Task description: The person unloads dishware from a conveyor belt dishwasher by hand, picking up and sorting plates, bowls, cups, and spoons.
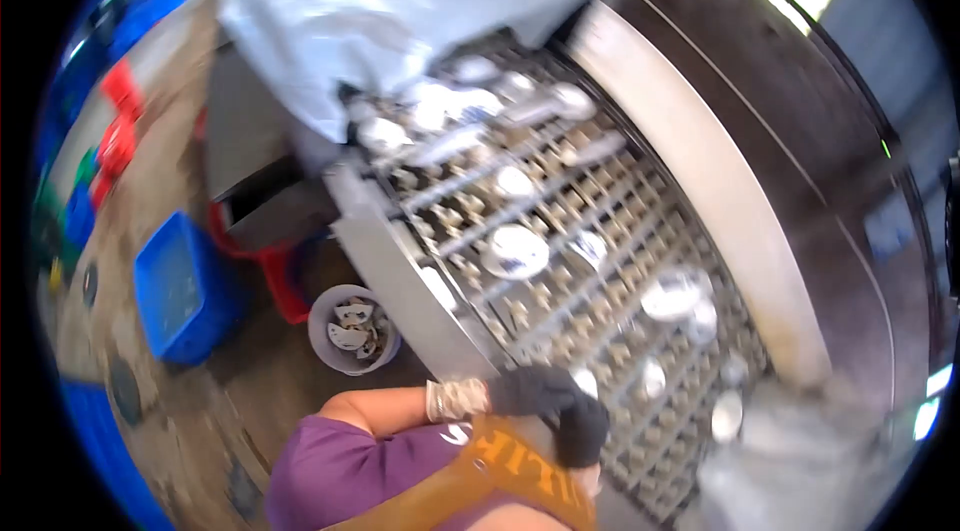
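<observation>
My left hand (530, 392), in a dark glove with a pale cuff, is held close to my apron at the near edge of the conveyor. My right hand (583, 431), also dark-gloved, is right beside it and seems to touch it. Both are blurred, and their fingers cannot be made out. A small white dish (584, 383) shows just past the gloves; whether a hand touches it is unclear. On the pegged conveyor belt (560, 331) lie white bowls and spoons, among them a patterned bowl (516, 252) and a clear-looking dish (675, 293).
A pale plastic curtain (400, 1) hangs over the far end of the belt; another grey sheet (800, 471) is at the near right. Metal rails border the belt. On the floor at left stand a blue tub (180, 291) and a white bucket (330, 331) with broken crockery.
</observation>
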Demonstrator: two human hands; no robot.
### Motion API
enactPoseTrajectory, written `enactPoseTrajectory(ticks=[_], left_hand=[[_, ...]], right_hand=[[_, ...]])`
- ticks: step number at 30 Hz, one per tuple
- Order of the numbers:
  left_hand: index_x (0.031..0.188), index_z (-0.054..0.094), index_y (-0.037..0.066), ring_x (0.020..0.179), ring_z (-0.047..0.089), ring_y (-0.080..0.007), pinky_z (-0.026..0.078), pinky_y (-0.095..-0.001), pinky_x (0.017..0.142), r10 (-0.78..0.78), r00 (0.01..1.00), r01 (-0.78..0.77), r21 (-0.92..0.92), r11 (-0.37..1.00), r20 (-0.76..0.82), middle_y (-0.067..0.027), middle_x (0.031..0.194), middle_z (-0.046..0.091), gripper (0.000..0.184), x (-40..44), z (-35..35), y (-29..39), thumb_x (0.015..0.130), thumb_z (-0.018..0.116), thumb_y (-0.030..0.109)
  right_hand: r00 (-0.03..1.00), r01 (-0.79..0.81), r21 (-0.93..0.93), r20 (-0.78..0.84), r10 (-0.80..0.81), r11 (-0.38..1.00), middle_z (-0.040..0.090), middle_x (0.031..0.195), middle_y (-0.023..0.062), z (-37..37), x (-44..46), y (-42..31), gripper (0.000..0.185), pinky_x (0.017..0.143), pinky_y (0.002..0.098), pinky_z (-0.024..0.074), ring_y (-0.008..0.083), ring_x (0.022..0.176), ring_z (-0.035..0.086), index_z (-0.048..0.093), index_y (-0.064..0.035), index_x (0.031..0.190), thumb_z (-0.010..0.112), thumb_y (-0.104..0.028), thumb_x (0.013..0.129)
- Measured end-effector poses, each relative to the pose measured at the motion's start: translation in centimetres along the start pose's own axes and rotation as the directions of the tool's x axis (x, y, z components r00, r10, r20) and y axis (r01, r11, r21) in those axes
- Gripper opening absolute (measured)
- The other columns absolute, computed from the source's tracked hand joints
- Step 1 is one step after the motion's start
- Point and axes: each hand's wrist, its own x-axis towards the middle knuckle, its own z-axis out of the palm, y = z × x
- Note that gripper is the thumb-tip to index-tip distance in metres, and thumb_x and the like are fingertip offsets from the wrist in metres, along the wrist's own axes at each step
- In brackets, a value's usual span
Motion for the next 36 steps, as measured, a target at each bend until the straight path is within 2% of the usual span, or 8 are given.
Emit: enactPoseTrajectory(ticks=[3,7,12,16,19,24,33,36], left_hand=[[0.101,0.061,0.003,0.083,0.061,-0.0177,0.050,-0.0330,0.075,0.161,0.985,-0.168,0.136,0.976,0.061,-0.0085,0.089,0.062,0.016,0.7,-0.1,-0.6,0.090,0.057,0.015],[0.100,0.063,0.002,0.082,0.061,-0.0213,0.048,-0.0324,0.075,-0.333,0.938,0.345,-0.277,0.897,0.091,-0.0107,0.089,0.063,0.016,0.2,1.8,0.0,0.086,0.056,0.005],[0.096,0.064,0.000,0.080,0.061,-0.0208,0.048,-0.0300,0.074,-0.052,0.999,0.052,0.080,0.995,0.003,-0.0120,0.087,0.064,0.014,1.0,2.3,0.2,0.085,0.056,0.001],[0.096,0.064,-0.001,0.080,0.062,-0.0225,0.048,-0.0310,0.073,-0.053,0.998,0.049,0.090,0.995,0.041,-0.0132,0.088,0.063,0.014,1.1,2.6,0.0,0.084,0.057,0.002],[0.096,0.064,-0.001,0.079,0.062,-0.0244,0.048,-0.0317,0.072,-0.051,0.997,0.046,0.106,0.993,0.053,-0.0141,0.087,0.063,0.014,1.2,3.2,0.3,0.083,0.057,0.002],[0.094,0.064,-0.001,0.079,0.063,-0.0277,0.049,-0.0329,0.071,-0.029,0.999,0.022,0.159,0.987,0.043,-0.0156,0.086,0.063,0.013,1.4,4.1,0.2,0.082,0.059,0.003],[0.094,0.064,-0.001,0.079,0.062,-0.0289,0.049,-0.0342,0.071,-0.167,0.986,0.167,0.048,0.985,0.004,-0.0155,0.085,0.063,0.014,1.4,5.8,0.4,0.081,0.059,0.003],[0.094,0.064,0.000,0.078,0.062,-0.0291,0.049,-0.0345,0.071,-0.074,0.997,0.072,0.088,0.993,0.020,-0.0154,0.084,0.063,0.014,1.7,6.2,0.6,0.081,0.059,0.003]], right_hand=[[0.996,-0.082,0.000,0.042,0.082,0.997,0.060,0.074,0.0126,0.1,-1.2,0.6,0.013,0.064,0.0430,0.0438,0.0324,0.071,0.058,0.062,-0.0107,0.084,0.061,-0.017,0.074],[0.995,-0.095,0.016,-0.013,0.095,0.995,0.061,0.085,0.0093,0.2,-3.0,1.8,0.024,0.070,0.0410,0.0447,0.0301,0.079,0.058,0.062,-0.0135,0.097,0.061,-0.015,0.073],[0.938,-0.179,0.135,-0.275,0.210,0.975,0.063,0.102,0.0118,0.1,-4.1,3.8,0.027,0.083,0.0407,0.0464,0.0310,0.096,0.058,0.063,-0.0103,0.101,0.065,-0.007,0.075],[0.757,-0.564,-0.050,-0.430,0.492,0.824,0.060,0.110,0.0174,-2.6,-5.6,11.5,0.039,0.095,0.0414,0.0419,0.0352,0.106,0.055,0.062,-0.0078,0.110,0.070,-0.013,0.072],[0.715,-0.636,-0.484,-0.663,0.223,0.601,0.061,0.099,0.0129,-6.4,-7.6,21.2,0.042,0.088,0.0401,0.0437,0.0258,0.101,0.055,0.058,-0.0025,0.112,0.064,-0.022,0.076],[0.685,-0.696,-0.501,-0.251,0.684,0.514,0.065,0.098,0.0156,-10.6,-9.0,29.5,0.035,0.087,0.0428,0.0459,0.0330,0.096,0.060,0.067,-0.0092,0.103,0.067,-0.029,0.074],[0.535,-0.407,0.896,0.074,0.841,0.179,0.065,0.092,0.0090,-11.5,-4.9,25.4,0.029,0.069,0.0272,0.0495,0.0132,0.081,0.060,0.062,0.0031,0.105,0.062,-0.021,0.088],[0.628,-0.749,-0.071,-0.392,0.672,0.658,0.064,0.100,0.0149,-10.5,-2.9,27.4,0.033,0.076,0.0368,0.0500,0.0307,0.089,0.062,0.062,-0.0053,0.109,0.067,-0.017,0.079]])
